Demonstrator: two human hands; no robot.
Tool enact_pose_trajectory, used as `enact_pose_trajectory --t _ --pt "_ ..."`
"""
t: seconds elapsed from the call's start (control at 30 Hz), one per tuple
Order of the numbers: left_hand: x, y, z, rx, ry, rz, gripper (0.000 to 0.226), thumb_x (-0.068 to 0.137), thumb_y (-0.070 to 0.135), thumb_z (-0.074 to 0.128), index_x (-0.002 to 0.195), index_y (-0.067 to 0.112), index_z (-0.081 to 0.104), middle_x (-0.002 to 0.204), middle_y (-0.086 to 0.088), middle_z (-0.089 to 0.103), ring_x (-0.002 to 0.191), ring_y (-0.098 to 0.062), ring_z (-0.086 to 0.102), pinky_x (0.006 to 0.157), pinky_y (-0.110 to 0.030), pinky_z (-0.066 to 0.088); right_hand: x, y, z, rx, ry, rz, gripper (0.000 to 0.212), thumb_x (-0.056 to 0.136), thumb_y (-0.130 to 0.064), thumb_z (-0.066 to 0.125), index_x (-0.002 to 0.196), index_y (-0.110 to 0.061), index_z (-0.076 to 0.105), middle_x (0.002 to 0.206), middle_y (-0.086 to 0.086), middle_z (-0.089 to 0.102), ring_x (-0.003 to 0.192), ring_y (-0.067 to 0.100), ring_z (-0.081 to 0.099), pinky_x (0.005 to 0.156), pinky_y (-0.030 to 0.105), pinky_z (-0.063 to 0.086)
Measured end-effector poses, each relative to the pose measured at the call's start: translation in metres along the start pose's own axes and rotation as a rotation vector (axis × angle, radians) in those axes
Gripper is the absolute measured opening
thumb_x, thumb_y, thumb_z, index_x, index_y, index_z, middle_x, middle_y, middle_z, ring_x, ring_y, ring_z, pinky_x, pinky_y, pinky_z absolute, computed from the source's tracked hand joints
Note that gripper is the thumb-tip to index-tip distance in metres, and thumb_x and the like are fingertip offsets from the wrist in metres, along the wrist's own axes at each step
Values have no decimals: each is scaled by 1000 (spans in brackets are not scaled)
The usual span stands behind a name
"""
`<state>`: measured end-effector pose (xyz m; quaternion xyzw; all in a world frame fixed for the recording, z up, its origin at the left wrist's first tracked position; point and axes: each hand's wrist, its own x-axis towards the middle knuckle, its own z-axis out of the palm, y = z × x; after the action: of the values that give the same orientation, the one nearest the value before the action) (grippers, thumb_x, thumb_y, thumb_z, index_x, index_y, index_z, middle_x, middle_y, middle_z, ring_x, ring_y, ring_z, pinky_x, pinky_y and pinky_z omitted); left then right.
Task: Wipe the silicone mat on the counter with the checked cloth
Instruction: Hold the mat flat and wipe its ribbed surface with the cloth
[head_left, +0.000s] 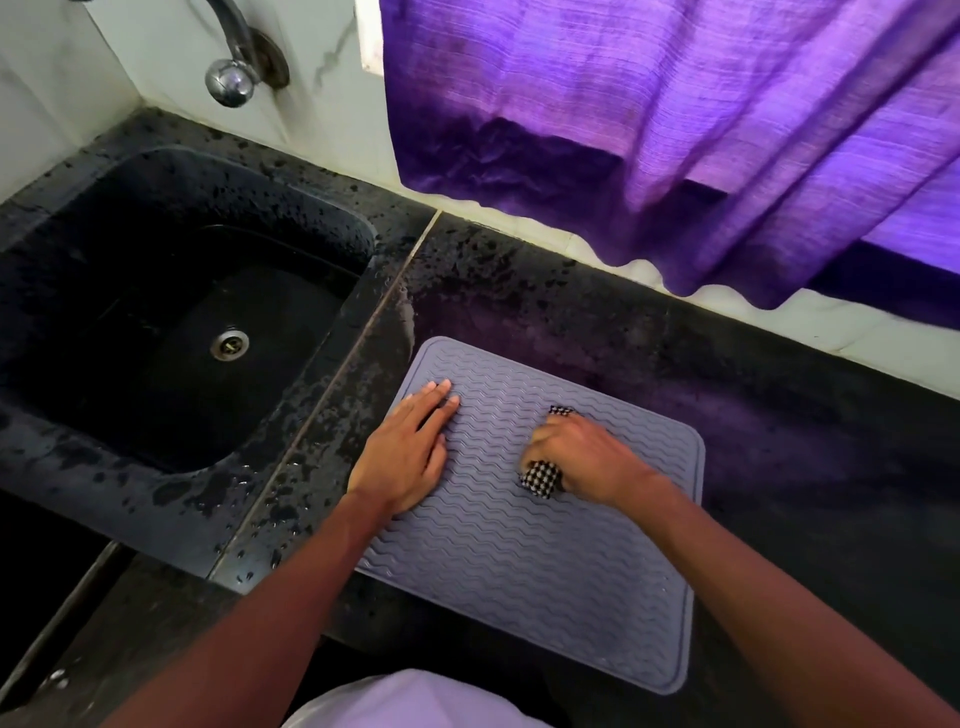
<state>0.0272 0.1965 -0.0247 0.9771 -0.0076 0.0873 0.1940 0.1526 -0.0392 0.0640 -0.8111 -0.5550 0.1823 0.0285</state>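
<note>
1. Grey-lilac square silicone mat with raised wavy ribs (519, 561) lies flat on the black speckled stone tabletop (779, 415), just right of the dark sunken sink (171, 312). Near edge of mat sits close to the tabletop's front.
2. Left hand (410, 452) flat on the mat's far-left part, palm down, fingers (436, 402) straight and held close together, gripping nothing. Judged: it pins the mat.
3. Right hand (576, 457) near the mat's far-right middle, curled down around the balled black-and-white checked cloth (540, 478); fingers closed on it. Cloth shows at two spots, below the thumb side and beyond the fingertips; the rest is hidden under the hand.
4. Cloth pressed onto the ribs. Step judged: wiping under way, upper half of mat; near half not yet under either hand.
5. Handling, judged: mat thin, floppy, light, likely to creep on wet stone, so hold it flat with a palm, not by pinching an edge. Cloth soft, small, bunches easily; best gripped as a wad under the palm.
6. Water droplets on the tabletop between sink and mat. Purple curtain (675, 130) hangs behind, clear of the work.
</note>
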Motion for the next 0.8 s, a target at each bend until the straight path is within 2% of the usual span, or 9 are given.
enact_pose_trajectory --t 0.17,0.33,0.57,0.6,0.7,0.8 --pt "0 0 0 -5 -13 -7 56 100 29 36 152 9 47 162 -7 38 149 -24 36 123 -43 28 -42 16 -1 8 -43 41 39 72 -5 75 105 -25 70 103 -8 69 104 13 56 99 29 39" --pt "1 -1 0 -7 -26 -7 57 100 29 36 153 9 45 163 -7 37 150 -24 35 124 -43 28 -92 39 3 24 -91 76 40 64 -9 77 97 -30 70 99 -13 68 99 10 57 92 25 38" --pt "1 2 2 14 -8 -8 57 99 28 36 151 8 47 161 -8 39 149 -25 37 123 -43 27 -143 59 0 18 -203 340 38 77 -12 68 108 -32 67 115 -11 63 114 12 54 98 30 43" --pt "1 2 2 16 -6 -7 57 99 28 36 151 7 47 161 -8 39 149 -26 37 123 -43 27 -143 57 -2 64 -170 362 37 77 -13 68 108 -32 66 113 -11 64 111 12 55 96 30 44" --pt "0 3 2 17 -8 -11 57 99 28 36 151 7 47 161 -7 39 149 -25 36 123 -42 26 -127 35 -7 252 79 335 36 76 -16 70 105 -36 62 102 -13 66 97 7 59 88 30 49" --pt "0 2 2 6 -8 -14 57 100 27 36 152 8 46 162 -6 39 150 -24 36 124 -40 25 -87 -9 -4 252 339 271 37 81 -13 67 113 -30 61 99 -9 67 89 5 56 79 21 45"
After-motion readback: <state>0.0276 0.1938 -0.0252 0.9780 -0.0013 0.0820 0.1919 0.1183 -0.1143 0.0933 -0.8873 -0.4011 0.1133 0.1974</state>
